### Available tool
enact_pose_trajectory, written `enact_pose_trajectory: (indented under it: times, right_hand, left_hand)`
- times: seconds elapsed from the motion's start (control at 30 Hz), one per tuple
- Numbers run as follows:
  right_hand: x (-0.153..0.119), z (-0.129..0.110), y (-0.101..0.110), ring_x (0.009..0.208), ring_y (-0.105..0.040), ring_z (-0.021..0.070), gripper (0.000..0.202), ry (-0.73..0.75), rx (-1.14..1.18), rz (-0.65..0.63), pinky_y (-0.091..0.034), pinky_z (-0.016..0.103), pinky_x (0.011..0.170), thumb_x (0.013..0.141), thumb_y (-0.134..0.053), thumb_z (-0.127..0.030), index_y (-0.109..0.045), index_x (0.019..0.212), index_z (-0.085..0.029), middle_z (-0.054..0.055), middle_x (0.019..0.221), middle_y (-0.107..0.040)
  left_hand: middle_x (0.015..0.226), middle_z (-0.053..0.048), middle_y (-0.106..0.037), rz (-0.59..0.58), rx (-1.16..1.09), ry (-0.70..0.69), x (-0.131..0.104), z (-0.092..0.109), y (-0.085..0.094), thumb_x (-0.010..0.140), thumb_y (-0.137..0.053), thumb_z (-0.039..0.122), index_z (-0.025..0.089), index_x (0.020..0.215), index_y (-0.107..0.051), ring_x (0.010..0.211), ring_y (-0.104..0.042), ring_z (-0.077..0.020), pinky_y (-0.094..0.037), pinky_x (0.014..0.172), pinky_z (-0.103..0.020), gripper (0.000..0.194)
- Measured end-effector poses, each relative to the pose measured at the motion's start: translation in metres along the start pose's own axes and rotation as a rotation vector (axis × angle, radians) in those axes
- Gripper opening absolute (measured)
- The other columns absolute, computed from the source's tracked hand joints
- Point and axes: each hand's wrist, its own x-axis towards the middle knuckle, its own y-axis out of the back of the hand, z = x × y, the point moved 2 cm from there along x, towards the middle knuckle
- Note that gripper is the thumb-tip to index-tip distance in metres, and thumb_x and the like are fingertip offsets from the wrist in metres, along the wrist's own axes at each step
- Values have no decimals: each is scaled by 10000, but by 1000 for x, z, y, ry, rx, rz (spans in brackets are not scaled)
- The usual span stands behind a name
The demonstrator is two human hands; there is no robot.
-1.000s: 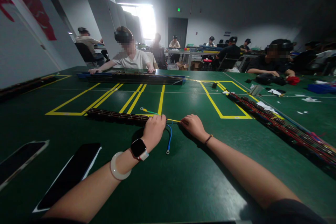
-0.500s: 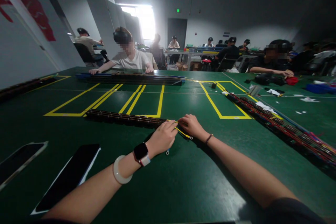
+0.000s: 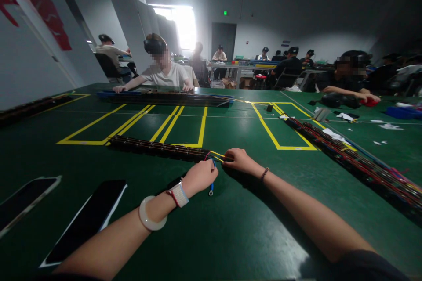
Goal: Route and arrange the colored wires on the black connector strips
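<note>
Left hand [image 3: 201,176] has dropped to the blue ring-terminal wire [image 3: 212,184], seemingly pinching it, while the right hand [image 3: 238,159] grips yellow wires [image 3: 216,154], apparently sorting leads, which calls for keeping them apart.

Two yellow wires [image 3: 216,156] are gripped in the right hand [image 3: 240,160] – stretched from the end of a long dark strip [image 3: 158,148], laid flat to the left of that grip. A blue lead [image 3: 212,185], tipped with a ring terminal [image 3: 211,192], is partly hidden by the left hand [image 3: 201,175] – its tip seen just below.
</note>
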Motion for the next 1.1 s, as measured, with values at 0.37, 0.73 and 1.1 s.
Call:
enact_pose_trajectory:
  times: [0.37, 0.73, 1.1]
  right_hand:
    - [-18, -40, 12, 805, -562, 171, 116, 125, -347, 111, -319, 293, 722, 885, -508, -194, -616, 875, -153, 67, 872, -633]
    - [-36, -66, 4, 837, -508, 191, 168, 286, -492, 17, -314, 319, 776, 876, -500, -171, -622, 976, -115, 103, 910, -588]
    - [-33, -58, 35, 771, -540, 153, 284, 117, -354, 73, -322, 278, 665, 930, -458, -361, -667, 876, -176, 66, 856, -605]
  left_hand:
    - [610, -1, -547, -280, -1200, 157, 0, 12, -22, 932, -371, 268, 138, 973, -442, 568, -547, -113, -385, 555, -207, 153]
    - [660, -8, -505, -173, -1650, 274, 12, -2, -48, 936, -378, 148, 128, 817, -471, 579, -490, -92, -390, 594, -215, 152]
    - [622, 26, -457, -201, -1534, 233, 12, -5, -48, 920, -457, 278, 138, 798, -462, 502, -411, -62, -284, 478, -186, 186]
